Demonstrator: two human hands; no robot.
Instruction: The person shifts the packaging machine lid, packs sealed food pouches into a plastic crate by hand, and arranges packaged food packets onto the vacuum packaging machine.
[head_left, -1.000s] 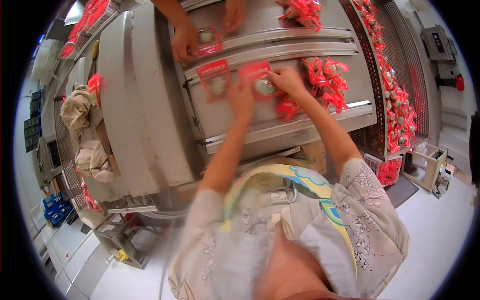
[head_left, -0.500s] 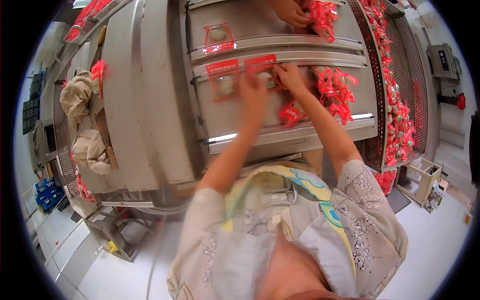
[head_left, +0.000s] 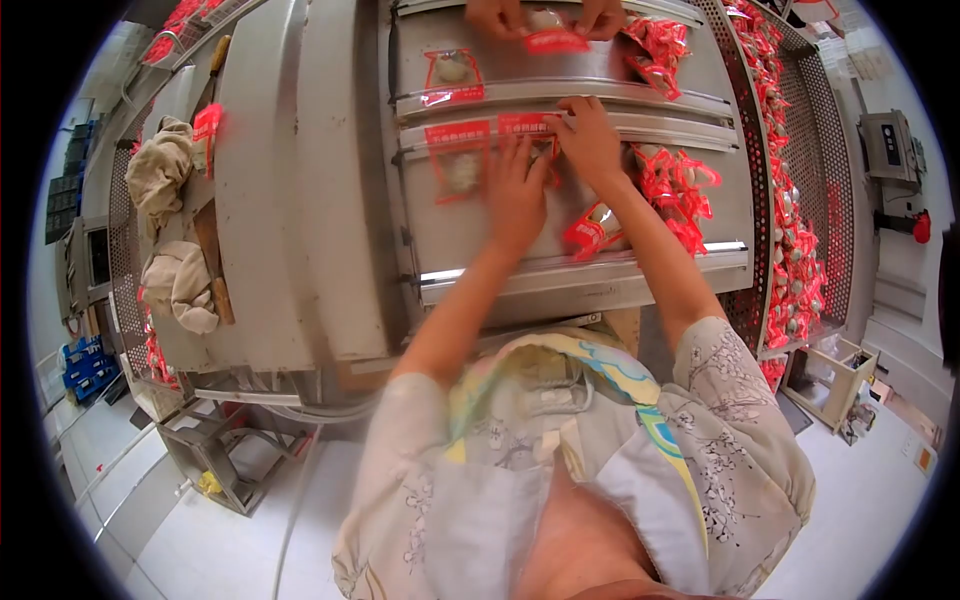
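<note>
My left hand (head_left: 518,195) lies with its fingers stretched out over a red-and-clear plastic packet (head_left: 522,124), partly covering it. The packet's red top edge rests along a metal bar (head_left: 640,124) of the sealing machine. At that edge's right corner, my right hand (head_left: 592,148) pinches the packet between thumb and fingers. Left of my left hand, a second packet (head_left: 458,165) lies flat with a pale round item inside, its red edge also on the bar. Beneath my right forearm is a loose packet (head_left: 597,230), beside a pile of red packets (head_left: 675,185).
Across the machine, a co-worker's hands (head_left: 600,14) hold another packet (head_left: 556,38). One packet (head_left: 453,75) lies on the far section. A perforated bin (head_left: 838,200) full of packets stands right. Cloths (head_left: 182,285) and a wooden-handled tool (head_left: 217,60) lie left.
My left hand has settled flat on the packet; my right hand has shifted slightly up at its corner. The co-worker's hands moved left from the far pile, now with a packet.
</note>
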